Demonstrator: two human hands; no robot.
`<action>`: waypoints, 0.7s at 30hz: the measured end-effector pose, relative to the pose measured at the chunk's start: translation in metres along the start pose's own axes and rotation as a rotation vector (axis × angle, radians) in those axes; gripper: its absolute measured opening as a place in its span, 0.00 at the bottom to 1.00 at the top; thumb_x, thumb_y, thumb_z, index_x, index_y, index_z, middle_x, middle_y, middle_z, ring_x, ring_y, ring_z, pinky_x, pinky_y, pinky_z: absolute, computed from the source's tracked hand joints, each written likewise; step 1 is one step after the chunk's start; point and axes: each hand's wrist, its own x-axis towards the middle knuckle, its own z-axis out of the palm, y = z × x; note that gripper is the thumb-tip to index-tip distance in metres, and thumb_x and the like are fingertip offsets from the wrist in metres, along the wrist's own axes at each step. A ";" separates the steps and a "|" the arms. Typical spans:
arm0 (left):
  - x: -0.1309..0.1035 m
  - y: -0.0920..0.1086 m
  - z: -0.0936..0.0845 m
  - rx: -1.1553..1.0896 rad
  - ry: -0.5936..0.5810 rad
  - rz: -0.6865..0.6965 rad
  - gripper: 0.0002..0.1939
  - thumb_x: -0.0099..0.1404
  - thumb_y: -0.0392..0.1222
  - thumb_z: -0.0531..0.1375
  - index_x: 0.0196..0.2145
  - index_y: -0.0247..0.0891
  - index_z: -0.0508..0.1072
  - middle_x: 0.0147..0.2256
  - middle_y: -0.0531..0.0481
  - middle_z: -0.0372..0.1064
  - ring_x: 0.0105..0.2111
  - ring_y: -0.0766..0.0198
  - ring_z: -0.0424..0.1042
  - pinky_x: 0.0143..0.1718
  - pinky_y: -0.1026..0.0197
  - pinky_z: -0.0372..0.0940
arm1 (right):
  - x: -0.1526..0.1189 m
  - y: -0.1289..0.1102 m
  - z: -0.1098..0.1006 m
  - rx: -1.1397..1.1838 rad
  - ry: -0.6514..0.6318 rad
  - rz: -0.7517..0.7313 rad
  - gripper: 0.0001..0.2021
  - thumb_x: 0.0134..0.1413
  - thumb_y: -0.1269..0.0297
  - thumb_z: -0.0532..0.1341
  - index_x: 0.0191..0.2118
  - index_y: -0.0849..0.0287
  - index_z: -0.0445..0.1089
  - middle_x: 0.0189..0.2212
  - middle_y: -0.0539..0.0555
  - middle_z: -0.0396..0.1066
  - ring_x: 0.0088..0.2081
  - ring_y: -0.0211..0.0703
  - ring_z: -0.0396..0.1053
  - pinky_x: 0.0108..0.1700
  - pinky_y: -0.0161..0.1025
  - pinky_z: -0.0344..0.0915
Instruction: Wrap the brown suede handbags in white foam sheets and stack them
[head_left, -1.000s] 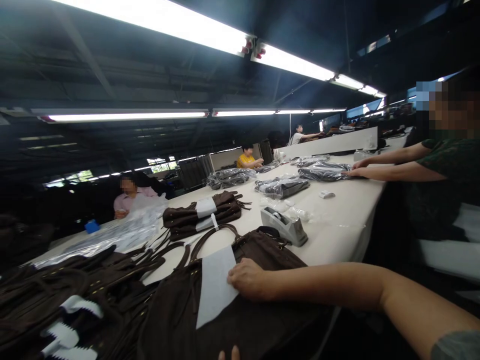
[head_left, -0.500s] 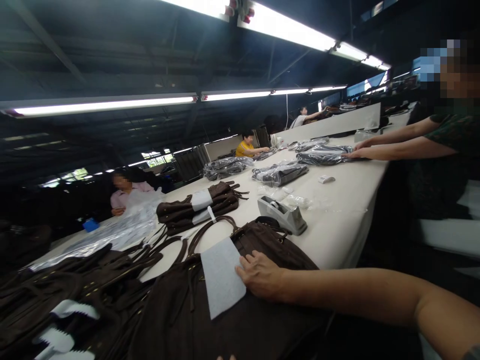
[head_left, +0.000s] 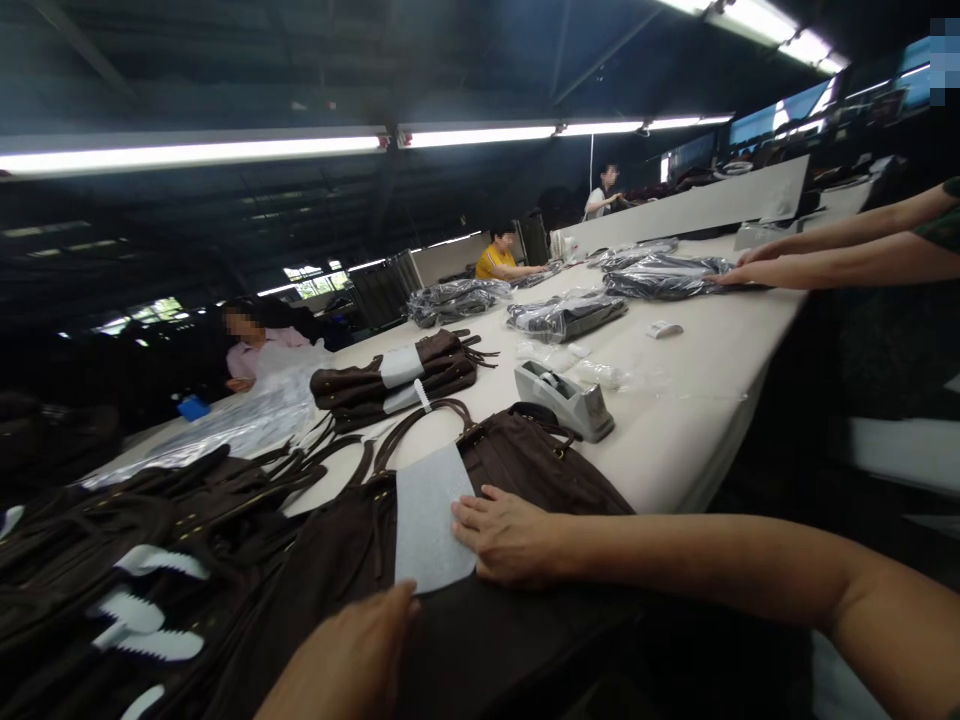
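Note:
A dark brown handbag (head_left: 525,470) lies flat on the long white table (head_left: 697,400) in front of me. A white foam sheet (head_left: 429,520) rests across it. My right hand (head_left: 506,535) lies flat on the sheet's right edge, fingers spread, pressing it onto the bag. At the bottom of the view my left hand (head_left: 352,660) touches the sheet's lower edge with its fingertips. The bag's curved handle (head_left: 416,440) loops out behind the sheet.
A heap of brown bags with white wrapping (head_left: 112,580) lies at left. A folded brown bag (head_left: 401,380), a tape dispenser (head_left: 562,398) and plastic-wrapped bags (head_left: 566,315) sit further along. A co-worker's arms (head_left: 832,255) reach in at right; other people sit across the table.
My left hand has come up into view and reached the sheet's lower edge. The camera has tilted down. My right hand stays on the sheet.

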 end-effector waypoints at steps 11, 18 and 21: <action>0.055 0.020 0.076 0.118 0.043 -0.064 0.26 0.68 0.40 0.42 0.60 0.28 0.60 0.63 0.34 0.49 0.64 0.47 0.51 0.61 0.37 0.53 | -0.008 -0.003 -0.011 0.018 -0.080 -0.010 0.25 0.62 0.62 0.53 0.60 0.75 0.57 0.61 0.71 0.56 0.63 0.58 0.53 0.59 0.56 0.57; 0.021 0.026 0.068 0.135 -0.113 -0.142 0.27 0.66 0.35 0.42 0.62 0.35 0.58 0.62 0.36 0.52 0.62 0.45 0.54 0.57 0.39 0.60 | -0.008 -0.004 -0.014 0.071 -0.100 0.023 0.24 0.61 0.62 0.54 0.59 0.72 0.60 0.61 0.71 0.56 0.63 0.59 0.54 0.60 0.56 0.58; 0.017 0.038 0.062 -0.025 -0.010 -0.167 0.28 0.65 0.34 0.41 0.62 0.30 0.57 0.63 0.35 0.50 0.63 0.43 0.52 0.58 0.38 0.60 | -0.006 -0.005 -0.007 0.073 -0.084 0.032 0.25 0.61 0.62 0.55 0.60 0.71 0.60 0.61 0.71 0.56 0.63 0.60 0.54 0.60 0.57 0.58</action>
